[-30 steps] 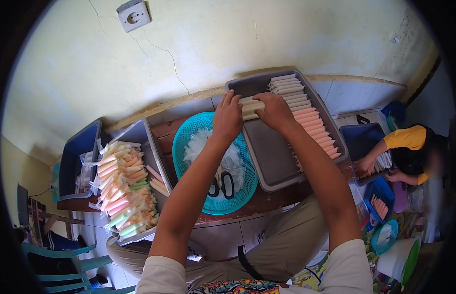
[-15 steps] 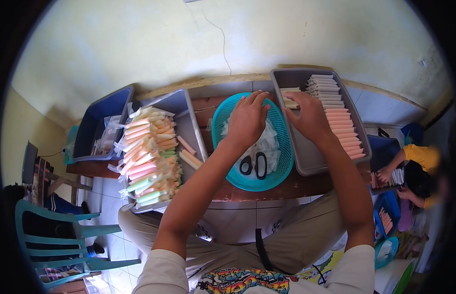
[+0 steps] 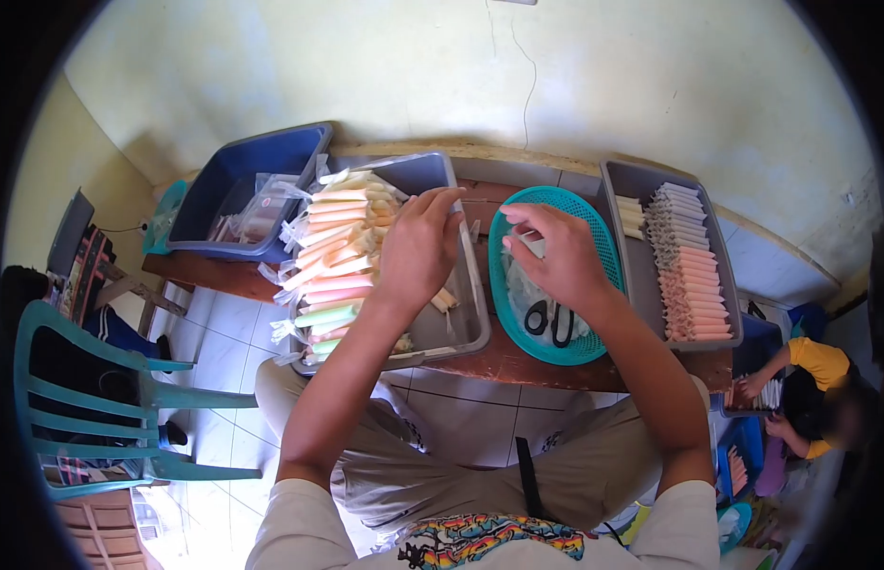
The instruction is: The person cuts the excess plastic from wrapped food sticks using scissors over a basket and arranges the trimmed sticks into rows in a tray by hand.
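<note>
My left hand (image 3: 420,249) hovers over the right side of a grey tray (image 3: 469,313) heaped with pastel, plastic-wrapped sticks (image 3: 338,256). Its fingers reach forward, loosely bent and apart from the thumb, with nothing visible in them. Above a teal mesh basket (image 3: 601,249), my right hand (image 3: 561,256) has its fingers curled around a pale wrapped stick (image 3: 534,244), mostly covered by the hand. Clear plastic bags (image 3: 523,285) and black-handled scissors (image 3: 562,325) lie in the basket.
To the right, a second grey tray (image 3: 641,275) holds rows of white and pink wrapped sticks (image 3: 694,285). A blue bin (image 3: 271,142) with plastic packs stands at the left. A green plastic chair (image 3: 91,389) is on the floor. Another person in a yellow sleeve (image 3: 817,361) works at far right.
The view has swung left. My right hand has moved from the right tray to over the basket, a pale stick now in it. My left hand has moved from the basket to the left tray.
</note>
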{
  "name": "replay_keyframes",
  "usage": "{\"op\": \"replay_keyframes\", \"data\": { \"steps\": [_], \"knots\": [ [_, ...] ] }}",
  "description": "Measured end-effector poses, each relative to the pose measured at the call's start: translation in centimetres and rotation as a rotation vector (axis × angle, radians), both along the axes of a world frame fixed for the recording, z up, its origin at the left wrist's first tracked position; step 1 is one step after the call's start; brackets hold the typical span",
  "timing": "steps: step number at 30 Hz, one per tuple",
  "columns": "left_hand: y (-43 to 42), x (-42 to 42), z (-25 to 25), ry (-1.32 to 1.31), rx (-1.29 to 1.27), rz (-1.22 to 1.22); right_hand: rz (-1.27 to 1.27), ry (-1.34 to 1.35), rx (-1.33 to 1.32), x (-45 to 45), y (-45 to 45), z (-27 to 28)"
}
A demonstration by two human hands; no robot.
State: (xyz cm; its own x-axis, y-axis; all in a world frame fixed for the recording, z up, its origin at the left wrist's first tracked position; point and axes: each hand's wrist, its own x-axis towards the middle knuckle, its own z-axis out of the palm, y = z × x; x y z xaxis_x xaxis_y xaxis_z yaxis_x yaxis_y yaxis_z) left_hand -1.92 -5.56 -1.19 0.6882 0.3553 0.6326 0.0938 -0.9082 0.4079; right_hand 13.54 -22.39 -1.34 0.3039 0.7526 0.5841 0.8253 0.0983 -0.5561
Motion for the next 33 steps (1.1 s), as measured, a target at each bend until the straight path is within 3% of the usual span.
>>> {"op": "replay_keyframes", "data": {
  "steps": [15, 19, 31, 33],
  "knots": [
    [15.1, -5.7, -0.9, 0.07, -0.024, 0.326, 0.129, 0.063, 0.022, -4.9, 18.7, -1.8],
    [18.6, -6.3, -1.9, 0.142, -0.064, 0.41, 0.08, -0.07, 0.066, -4.4, 23.8, -2.2],
    [22.4, -5.9, -5.6, 0.157, -0.003, 0.401, 0.15, -0.148, -0.191, -3.5, 32.4, -2.9],
    [22.3, -5.9, -5.7, 0.163, 0.031, 0.405, 0.149, -0.147, -0.336, -3.2, 32.8, -3.0]
  ]
}}
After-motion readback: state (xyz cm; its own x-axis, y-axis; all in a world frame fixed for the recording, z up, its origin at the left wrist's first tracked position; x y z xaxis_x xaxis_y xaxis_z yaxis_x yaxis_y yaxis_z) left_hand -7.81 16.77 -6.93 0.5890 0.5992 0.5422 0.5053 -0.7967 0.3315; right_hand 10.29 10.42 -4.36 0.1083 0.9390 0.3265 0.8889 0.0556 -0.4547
